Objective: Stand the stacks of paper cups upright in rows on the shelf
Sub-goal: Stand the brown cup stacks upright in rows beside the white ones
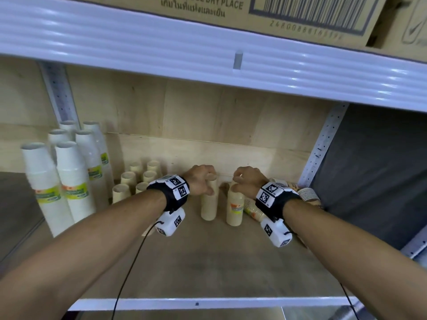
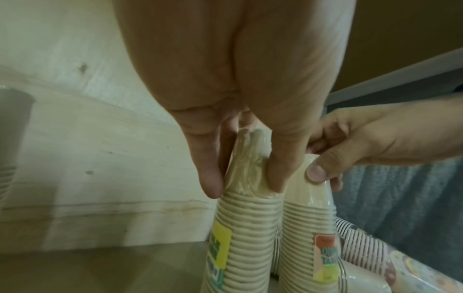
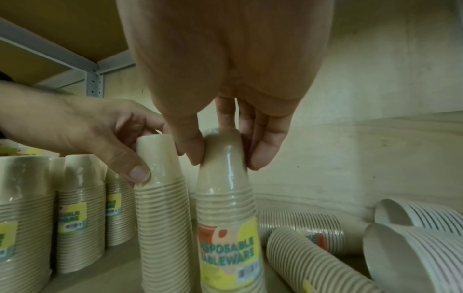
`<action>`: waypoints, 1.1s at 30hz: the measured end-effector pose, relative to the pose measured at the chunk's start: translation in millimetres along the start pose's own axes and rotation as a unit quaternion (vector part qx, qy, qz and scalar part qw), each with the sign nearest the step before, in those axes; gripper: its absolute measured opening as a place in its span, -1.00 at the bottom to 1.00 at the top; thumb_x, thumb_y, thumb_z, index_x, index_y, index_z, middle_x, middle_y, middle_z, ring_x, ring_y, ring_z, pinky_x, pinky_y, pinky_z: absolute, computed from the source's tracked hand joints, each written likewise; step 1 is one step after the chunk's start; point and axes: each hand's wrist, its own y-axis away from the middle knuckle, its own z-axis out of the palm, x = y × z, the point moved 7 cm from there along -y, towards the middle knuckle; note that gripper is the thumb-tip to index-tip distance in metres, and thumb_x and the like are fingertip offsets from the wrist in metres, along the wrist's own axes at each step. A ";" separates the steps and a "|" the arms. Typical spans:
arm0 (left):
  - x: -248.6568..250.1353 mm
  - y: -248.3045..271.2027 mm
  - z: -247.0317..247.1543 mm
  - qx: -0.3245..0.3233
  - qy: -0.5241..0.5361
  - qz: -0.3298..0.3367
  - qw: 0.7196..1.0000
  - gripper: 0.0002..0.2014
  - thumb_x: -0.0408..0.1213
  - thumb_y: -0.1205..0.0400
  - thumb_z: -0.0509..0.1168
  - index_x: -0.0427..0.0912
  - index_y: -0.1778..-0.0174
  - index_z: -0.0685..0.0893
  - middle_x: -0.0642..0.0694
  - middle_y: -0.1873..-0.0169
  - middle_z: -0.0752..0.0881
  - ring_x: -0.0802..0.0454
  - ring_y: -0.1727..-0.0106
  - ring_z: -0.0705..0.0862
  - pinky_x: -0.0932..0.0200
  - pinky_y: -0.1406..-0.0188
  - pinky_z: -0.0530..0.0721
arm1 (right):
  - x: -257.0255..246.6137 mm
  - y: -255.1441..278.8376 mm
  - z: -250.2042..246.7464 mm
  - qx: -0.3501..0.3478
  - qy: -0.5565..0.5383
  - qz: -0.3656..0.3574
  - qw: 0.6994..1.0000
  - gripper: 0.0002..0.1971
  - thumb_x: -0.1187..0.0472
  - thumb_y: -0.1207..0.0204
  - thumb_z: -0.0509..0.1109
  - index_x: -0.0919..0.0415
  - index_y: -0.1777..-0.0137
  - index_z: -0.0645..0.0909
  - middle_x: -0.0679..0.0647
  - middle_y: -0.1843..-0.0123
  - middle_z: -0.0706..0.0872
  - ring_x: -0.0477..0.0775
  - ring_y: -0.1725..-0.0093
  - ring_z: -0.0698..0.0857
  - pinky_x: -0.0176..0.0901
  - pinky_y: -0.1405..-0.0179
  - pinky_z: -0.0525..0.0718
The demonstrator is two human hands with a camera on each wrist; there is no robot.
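My left hand (image 1: pixel 201 183) pinches the top of one beige cup stack (image 1: pixel 209 204); my right hand (image 1: pixel 247 180) pinches the top of its neighbour (image 1: pixel 235 210). Both stacks stand upright, just beside each other, mid-shelf (image 1: pixel 208 257) toward the far wall.

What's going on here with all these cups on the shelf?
A person is arranging wrapped stacks of paper cups on a wooden shelf. The left hand grips the top of one beige stack and the right hand grips another; both stand upright side by side. Taller white stacks and short beige stacks already stand in rows to the left. Several stacks still lie on their sides to the right.
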 end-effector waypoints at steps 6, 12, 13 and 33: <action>-4.0 -1.1 5.7 -0.009 -0.008 -0.020 1.000 -0.50 -0.19 -0.49 0.53 -0.06 -0.33 0.56 -0.05 -0.32 0.63 0.06 -0.04 0.53 0.22 0.07 0.48 | -7.1 4.2 7.4 -0.022 -0.015 -0.003 1.000 -0.62 0.08 -0.46 0.49 0.20 -0.24 0.64 -0.01 -0.03 0.55 0.07 -0.09 0.60 -0.20 0.05 0.53; -4.4 -5.2 8.9 -0.012 -0.008 -0.018 1.000 -0.45 -0.15 -0.49 0.51 0.00 -0.39 0.51 -0.10 -0.30 0.63 0.02 -0.04 0.57 0.18 0.06 0.52 | -6.3 9.0 3.4 -0.012 -0.040 -0.006 0.999 -0.56 0.10 -0.46 0.47 0.10 -0.35 0.61 0.11 -0.26 0.67 0.11 -0.27 0.65 -0.08 -0.20 0.64; -2.6 -5.7 9.0 -0.012 -0.008 -0.013 1.000 -0.44 -0.14 -0.49 0.50 0.02 -0.41 0.50 -0.10 -0.31 0.62 0.01 -0.05 0.58 0.18 0.05 0.53 | -5.8 8.6 2.3 -0.011 -0.036 -0.006 0.999 -0.58 0.10 -0.46 0.47 0.10 -0.33 0.63 0.12 -0.24 0.68 0.11 -0.26 0.65 -0.10 -0.16 0.64; 9.4 -14.0 7.9 0.023 -0.001 0.002 1.000 -0.54 -0.13 -0.58 0.43 -0.09 -0.41 0.62 -0.14 -0.36 0.61 -0.09 -0.34 0.60 0.16 -0.17 0.56 | -4.0 8.2 0.2 0.001 -0.045 0.037 0.998 -0.66 0.10 -0.40 0.55 0.22 -0.13 0.72 0.16 -0.17 0.68 0.15 -0.10 0.69 -0.13 0.10 0.63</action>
